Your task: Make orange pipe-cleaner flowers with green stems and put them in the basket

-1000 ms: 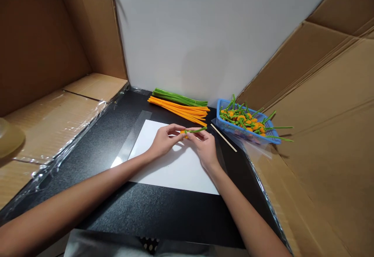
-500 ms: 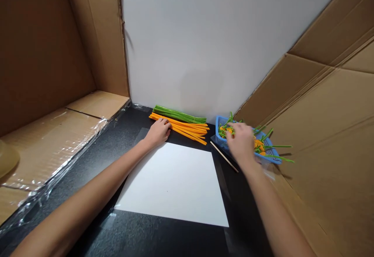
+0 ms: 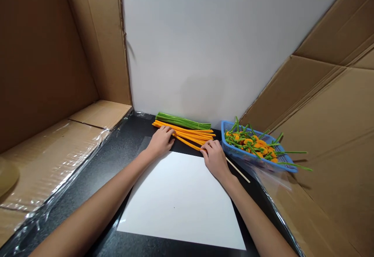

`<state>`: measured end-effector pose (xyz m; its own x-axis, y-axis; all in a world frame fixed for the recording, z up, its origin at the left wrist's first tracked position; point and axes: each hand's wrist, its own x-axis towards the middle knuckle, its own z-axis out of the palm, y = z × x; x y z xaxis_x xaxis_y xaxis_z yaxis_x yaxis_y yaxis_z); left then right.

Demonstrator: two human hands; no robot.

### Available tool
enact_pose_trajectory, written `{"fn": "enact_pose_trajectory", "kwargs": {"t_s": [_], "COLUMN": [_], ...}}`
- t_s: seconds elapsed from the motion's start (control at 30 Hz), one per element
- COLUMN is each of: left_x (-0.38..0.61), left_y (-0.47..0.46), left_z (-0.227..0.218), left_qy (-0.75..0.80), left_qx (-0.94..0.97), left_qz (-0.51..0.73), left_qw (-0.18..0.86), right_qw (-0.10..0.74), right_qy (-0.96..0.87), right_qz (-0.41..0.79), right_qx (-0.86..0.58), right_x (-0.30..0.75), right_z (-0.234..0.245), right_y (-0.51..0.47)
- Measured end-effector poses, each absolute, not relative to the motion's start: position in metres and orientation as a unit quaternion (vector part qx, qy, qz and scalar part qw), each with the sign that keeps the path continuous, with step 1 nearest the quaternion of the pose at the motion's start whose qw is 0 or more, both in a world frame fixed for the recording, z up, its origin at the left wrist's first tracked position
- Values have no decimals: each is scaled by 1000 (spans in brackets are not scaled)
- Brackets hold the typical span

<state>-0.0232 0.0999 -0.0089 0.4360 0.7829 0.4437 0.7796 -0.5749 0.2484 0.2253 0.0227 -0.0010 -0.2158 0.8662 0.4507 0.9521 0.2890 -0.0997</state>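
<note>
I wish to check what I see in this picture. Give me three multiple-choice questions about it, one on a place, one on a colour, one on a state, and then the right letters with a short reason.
1. Where is the blue plastic basket?
A) Against the left cardboard wall
B) To the right of the right hand
C) On the white sheet

2. What colour is the pipe-cleaner bundle nearest the white wall?
A) Green
B) Orange
C) Blue

3. What is the left hand doing?
A) Lifting a stem in the air
B) Reaching into the basket
C) Resting on the orange pipe cleaners

Answers:
1. B, because the basket stands past that hand's little-finger side.
2. A, because its stems are plainly green.
3. C, because its fingers lie on the strands.
</note>
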Motion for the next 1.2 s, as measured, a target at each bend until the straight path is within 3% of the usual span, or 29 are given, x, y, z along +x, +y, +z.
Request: {"fn": "enact_pose_trajectory", "kwargs": {"t_s": [0.2, 0.53, 0.63, 0.83, 0.97, 1.07, 1.2], "left_x": [-23, -22, -24, -15, 14, 33, 40], "left_y": [101, 101, 101, 80, 49, 32, 21], "left_z": [-9, -13, -13, 6, 22, 26, 33], "left_qy": [502, 512, 512, 383, 248, 329, 365], "left_qx": [825, 813, 807, 857, 930, 904, 862], "left_qz": [259, 277, 294, 344, 239, 184, 235], "left_qw": [2, -7, -16, -20, 127, 201, 263], "right_qw": [157, 90, 99, 210, 333, 469, 636], "right_qy": [-765, -722, -711, -741, -732, -622, -382], "right_qz": [-36, 167, 209, 193, 204, 300, 457], "right_qx": [-623, -665, -664, -607, -559, -550, -491], "right_x": [224, 282, 286, 254, 224, 213, 209], "right_z": [19, 44, 42, 41, 36, 29, 20], "right_y": [5, -21, -27, -32, -33, -32, -28]}}
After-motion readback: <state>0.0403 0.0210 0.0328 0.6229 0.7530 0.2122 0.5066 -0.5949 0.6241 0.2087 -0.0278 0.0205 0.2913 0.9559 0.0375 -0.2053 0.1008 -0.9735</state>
